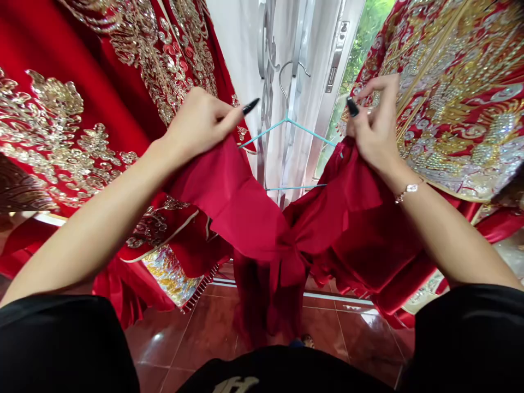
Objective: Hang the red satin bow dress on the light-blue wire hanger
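My left hand pinches the upper edge of a red satin garment, and my right hand grips the same cloth at its other side. The cloth hangs in a sagging loop between them and falls in folds towards the floor. Both hands have long black nails. A light blue wire hanger with a silver hook hangs between my hands, just behind the cloth, with its lower bar partly hidden. A thin bracelet circles my right wrist.
Red robes with dense gold embroidery hang close on both sides: one at left, another at right. Behind the hanger are a white curtain and a window frame. Below lies a glossy reddish-brown tile floor.
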A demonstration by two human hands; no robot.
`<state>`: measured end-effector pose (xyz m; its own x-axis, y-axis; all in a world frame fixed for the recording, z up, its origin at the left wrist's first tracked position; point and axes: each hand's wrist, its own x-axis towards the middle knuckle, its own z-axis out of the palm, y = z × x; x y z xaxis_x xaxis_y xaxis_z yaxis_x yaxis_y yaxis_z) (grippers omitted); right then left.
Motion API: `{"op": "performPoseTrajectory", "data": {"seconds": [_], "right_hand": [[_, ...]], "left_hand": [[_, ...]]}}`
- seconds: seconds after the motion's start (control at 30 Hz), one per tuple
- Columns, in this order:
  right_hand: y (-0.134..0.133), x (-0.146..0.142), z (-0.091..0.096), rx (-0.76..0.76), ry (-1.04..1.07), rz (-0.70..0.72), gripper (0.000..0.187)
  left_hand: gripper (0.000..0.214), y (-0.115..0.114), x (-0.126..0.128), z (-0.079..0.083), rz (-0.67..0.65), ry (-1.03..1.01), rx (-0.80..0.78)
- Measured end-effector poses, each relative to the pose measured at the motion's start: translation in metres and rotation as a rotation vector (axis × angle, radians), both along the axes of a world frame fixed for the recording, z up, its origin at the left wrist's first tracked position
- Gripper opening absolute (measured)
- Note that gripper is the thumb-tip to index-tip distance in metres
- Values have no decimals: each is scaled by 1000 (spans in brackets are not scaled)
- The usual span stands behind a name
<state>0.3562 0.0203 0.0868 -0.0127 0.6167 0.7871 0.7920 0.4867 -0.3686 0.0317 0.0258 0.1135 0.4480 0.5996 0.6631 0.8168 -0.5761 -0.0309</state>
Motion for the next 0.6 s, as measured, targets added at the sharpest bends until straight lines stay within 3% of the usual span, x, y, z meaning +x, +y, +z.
{"op": "performPoseTrajectory", "data": {"seconds": [0.13,0.27,0.37,0.47,0.6], "right_hand": [[-10,-31,0,-78,-166,198,36],[-30,-39,-15,10,-53,87,31],[-33,-34,-35,83,-72,-69,38],[-24,-28,-57,28,-127,-212,59],[-19,-17,-68,-100,-138,-223,72]], "left_hand": [[40,-17,25,-8,-145,217,12],[26,-49,23,-34,-193,21,158],[40,-58,22,-61,-60,-110,129],[63,-49,25,-88,102,-187,66],[75,-35,22,-103,120,-244,15]]}}
